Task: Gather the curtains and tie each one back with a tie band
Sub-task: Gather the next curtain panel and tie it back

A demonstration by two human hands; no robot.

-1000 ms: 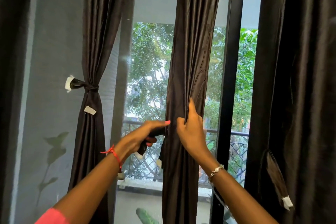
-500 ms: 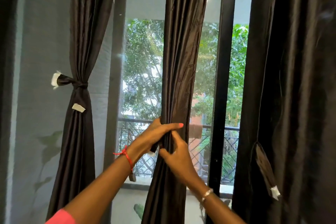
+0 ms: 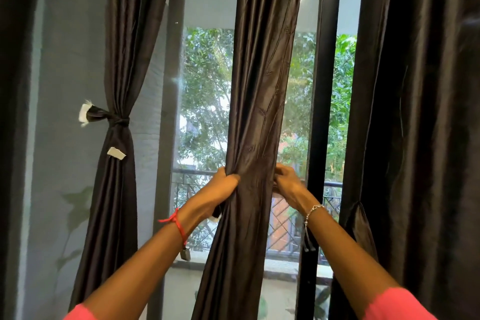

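The dark middle curtain (image 3: pixel 259 112) hangs bunched in front of the window. My left hand (image 3: pixel 220 189) grips its left side, and a tie band end with a white tip (image 3: pixel 215 216) pokes out under that palm. My right hand (image 3: pixel 288 184) has its fingers curled at the curtain's right edge, pinching the fabric there; whether it also holds the band is hidden. The left curtain (image 3: pixel 114 189) is gathered and bound by a knotted tie band (image 3: pixel 118 122). The right curtain (image 3: pixel 415 138) hangs loose, with its tie band (image 3: pixel 363 228) dangling.
A black window frame post (image 3: pixel 318 112) stands just right of my right hand. Another dark curtain (image 3: pixel 15 112) fills the far left edge. Beyond the glass are a balcony railing (image 3: pixel 192 173) and trees. A grey wall (image 3: pixel 65 60) lies behind the left curtain.
My right hand has moved from the curtain's front, beside my left hand, to its right edge. My left hand has closed tighter round the left side. The view has shifted slightly.
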